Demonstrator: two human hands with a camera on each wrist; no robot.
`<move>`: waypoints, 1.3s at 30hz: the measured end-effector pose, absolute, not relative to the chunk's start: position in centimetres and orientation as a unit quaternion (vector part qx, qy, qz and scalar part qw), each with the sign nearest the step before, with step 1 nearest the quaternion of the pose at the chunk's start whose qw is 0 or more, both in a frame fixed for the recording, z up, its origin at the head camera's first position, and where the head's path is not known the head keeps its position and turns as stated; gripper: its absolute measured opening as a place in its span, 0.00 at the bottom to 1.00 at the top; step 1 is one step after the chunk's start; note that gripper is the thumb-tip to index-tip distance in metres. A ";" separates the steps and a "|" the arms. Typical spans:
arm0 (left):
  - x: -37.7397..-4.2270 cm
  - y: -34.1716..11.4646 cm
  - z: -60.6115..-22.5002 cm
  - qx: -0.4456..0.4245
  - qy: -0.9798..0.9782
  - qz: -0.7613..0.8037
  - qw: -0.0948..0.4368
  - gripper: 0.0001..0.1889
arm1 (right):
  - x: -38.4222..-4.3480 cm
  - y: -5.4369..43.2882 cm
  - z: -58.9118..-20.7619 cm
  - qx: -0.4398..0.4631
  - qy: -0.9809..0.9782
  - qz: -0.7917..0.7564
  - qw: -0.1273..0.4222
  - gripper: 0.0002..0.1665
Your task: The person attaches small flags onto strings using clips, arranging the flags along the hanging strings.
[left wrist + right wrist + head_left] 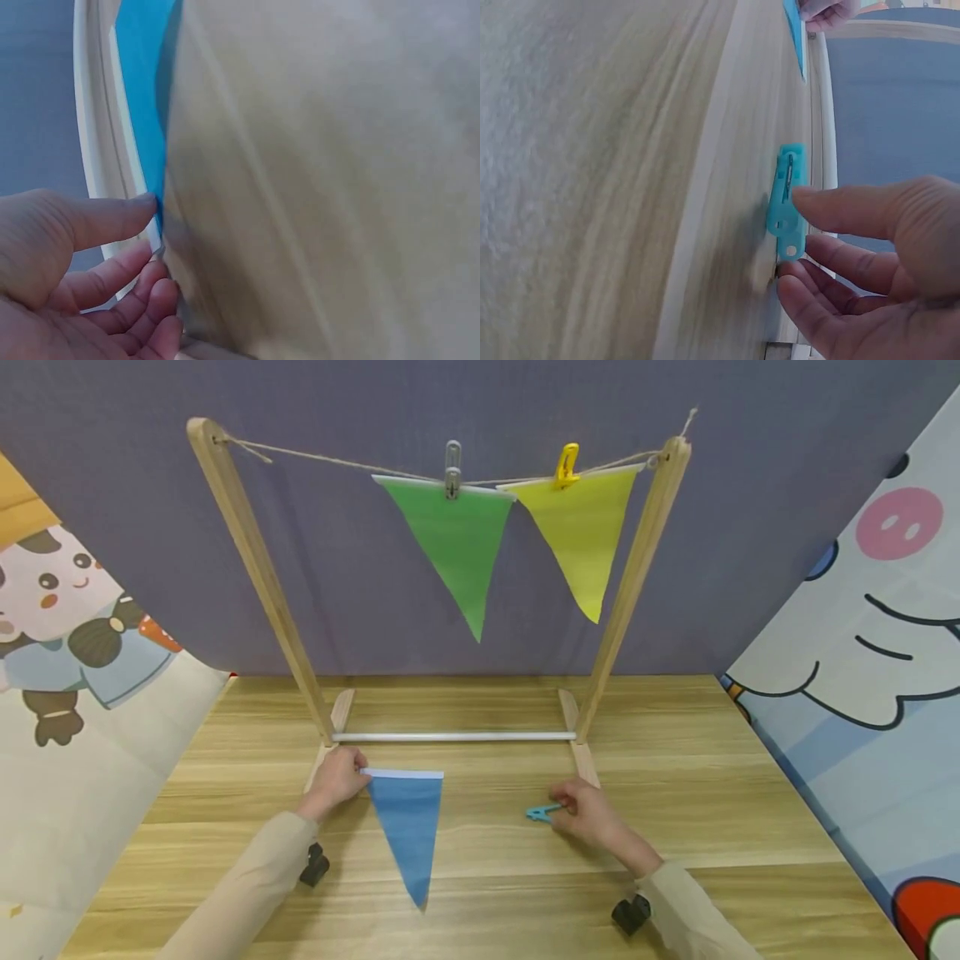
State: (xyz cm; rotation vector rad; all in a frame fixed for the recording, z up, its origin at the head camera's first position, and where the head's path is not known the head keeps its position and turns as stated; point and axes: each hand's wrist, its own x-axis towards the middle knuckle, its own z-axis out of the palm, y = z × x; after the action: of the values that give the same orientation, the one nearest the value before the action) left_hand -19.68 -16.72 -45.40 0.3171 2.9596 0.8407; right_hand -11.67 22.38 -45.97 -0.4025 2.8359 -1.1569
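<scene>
My left hand [341, 779] pinches the upper left corner of a blue triangular pennant [408, 827] with a white top strip. In the left wrist view the thumb lies over the pennant's edge [142, 97], the other fingers curled below. A light-blue clothespin [542, 812] is between the thumb and fingers of my right hand [588, 814], its tip pointing left toward the pennant. The right wrist view shows the clothespin [788, 191] from its side, with the metal spring visible and the thumb on it.
Behind the hands stands a wooden frame [258, 568] with a white crossbar [453, 737]. From its string [322, 458] hang a green pennant [461, 543] under a grey clothespin [452, 468] and a yellow pennant [588, 527] under a yellow clothespin [567, 466]. Grey fabric rises behind.
</scene>
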 end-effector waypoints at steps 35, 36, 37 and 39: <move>-20.1 -17.6 -44.5 0.146 0.869 0.471 0.037 0.08 | -12.1 22.1 -45.7 -0.171 0.910 -0.375 -0.046 0.11; -20.1 -17.6 -44.4 0.141 0.864 0.482 0.037 0.09 | -12.2 22.0 -45.6 -0.170 0.907 -0.381 -0.055 0.11; -20.1 -17.6 -44.3 0.133 0.861 0.490 0.037 0.10 | -12.3 21.9 -45.5 -0.171 0.905 -0.383 -0.068 0.12; -20.0 -17.6 -44.0 0.118 0.850 0.512 0.041 0.11 | -12.5 21.8 -45.2 -0.172 0.901 -0.389 -0.090 0.13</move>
State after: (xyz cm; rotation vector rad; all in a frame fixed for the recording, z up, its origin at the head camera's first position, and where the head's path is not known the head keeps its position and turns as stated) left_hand -19.99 -17.62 -44.02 0.3623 2.6024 1.5682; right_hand -12.46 21.77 -45.20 -0.5751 3.0031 -1.2959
